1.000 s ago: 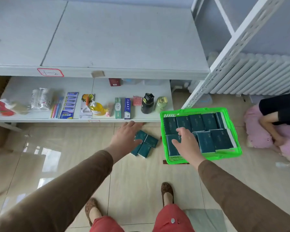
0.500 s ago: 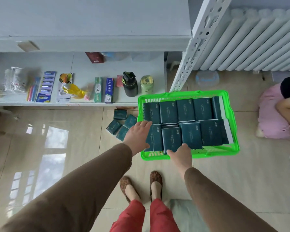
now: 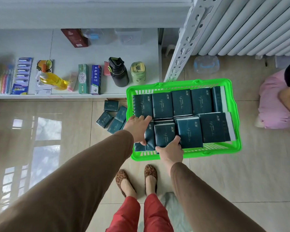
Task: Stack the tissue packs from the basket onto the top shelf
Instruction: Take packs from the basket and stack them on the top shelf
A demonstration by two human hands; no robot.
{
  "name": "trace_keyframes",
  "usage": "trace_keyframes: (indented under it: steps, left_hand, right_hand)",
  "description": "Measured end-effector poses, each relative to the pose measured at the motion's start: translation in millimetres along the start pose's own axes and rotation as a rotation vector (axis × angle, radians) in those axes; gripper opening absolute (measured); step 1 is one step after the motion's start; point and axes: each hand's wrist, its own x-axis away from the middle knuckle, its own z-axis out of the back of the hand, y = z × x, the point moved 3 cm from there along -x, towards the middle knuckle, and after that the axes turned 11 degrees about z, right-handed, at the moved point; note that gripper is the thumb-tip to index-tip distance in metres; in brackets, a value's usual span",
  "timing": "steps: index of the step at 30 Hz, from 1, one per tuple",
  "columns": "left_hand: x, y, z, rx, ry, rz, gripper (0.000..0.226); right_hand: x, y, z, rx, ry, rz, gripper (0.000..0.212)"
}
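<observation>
Barely begun, by the look of it. Green basket (image 3: 233,148) on the floor, packed with dark tissue packs (image 3: 181,103) in two rows. Left hand (image 3: 137,128) gripping the pack (image 3: 149,137) at the near left corner; right hand (image 3: 171,152) pinching the neighbouring pack (image 3: 164,133). Four loose packs (image 3: 111,117) beside the basket. Top shelf (image 3: 90,10) bare where visible.

Single head-worn view, wide-angle, looking steeply down from standing height onto green basket (image 3: 236,124) on floor; shelf beyond it, radiator beyond-right, wearer's feet nearside.
</observation>
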Motion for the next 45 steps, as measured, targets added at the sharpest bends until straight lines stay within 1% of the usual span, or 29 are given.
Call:
trace_keyframes:
  steps: [3,5,9,11,13,14,15,16,18,19,22,25,28,31,33,34,37,40,45]
  left_hand:
    - [-5,1,2,-0.004,-0.009,0.022,0.113]
    - [-4,-1,3,0.035,-0.042,0.027,0.108]
    - [10,-17,16,0.251,-0.106,0.054,0.069]
    - [24,-36,31,0.364,-0.091,0.112,0.059]
    - [43,-63,53,0.452,-0.052,0.186,0.059]
    - [53,-80,66,0.485,-0.015,0.229,0.060]
    - [65,-101,79,0.529,0.031,0.278,0.059]
    - [78,-125,93,0.593,0.074,0.330,0.058]
    - [106,-178,119,0.736,0.132,0.411,0.064]
    - [122,-207,131,0.789,0.168,0.429,0.066]
    - [171,-303,165,0.864,0.320,0.450,0.062]
    - [224,-405,188,0.910,0.421,0.478,0.059]
    - [267,-501,206,0.978,0.504,0.511,0.051]
    - [302,-586,225,0.929,0.590,0.534,0.039]
    - [317,-637,236,0.907,0.623,0.532,0.039]
    - [322,-661,240,0.902,0.637,0.536,0.039]
    - [326,-727,252,0.903,0.664,0.540,0.037]
    - [316,-787,267,0.856,0.686,0.546,0.038]
    - [286,-888,294,0.796,0.720,0.574,0.041]
  right_hand:
    - [-5,4,1,0.001,-0.040,0.010,0.090]
    - [-4,7,6,0.037,-0.032,0.001,0.089]
    - [7,4,25,0.004,-0.002,-0.025,0.065]
    - [17,-9,38,-0.075,0.055,0.016,0.058]
    - [29,-35,53,-0.282,0.102,0.098,0.048]
    - [36,-54,59,-0.401,0.099,0.156,0.044]
    - [42,-75,66,-0.481,0.090,0.227,0.041]
    - [48,-98,71,-0.512,0.080,0.302,0.041]
    - [60,-153,77,-0.502,0.056,0.451,0.044]
    - [67,-184,78,-0.505,0.049,0.520,0.048]
    - [96,-282,70,-0.563,0.038,0.691,0.067]
    - [131,-380,47,-0.604,0.036,0.826,0.076]
    - [166,-472,21,-0.676,0.046,0.871,0.073]
    - [196,-556,-9,-0.746,-0.013,0.876,0.053]
    - [212,-606,-27,-0.797,-0.071,0.889,0.040]
    - [219,-629,-34,-0.804,-0.089,0.907,0.037]
    - [229,-687,-53,-0.773,-0.129,0.974,0.036]
    - [224,-743,-71,-0.680,-0.137,1.035,0.039]
    - [183,-843,-108,-0.607,-0.163,1.036,0.045]
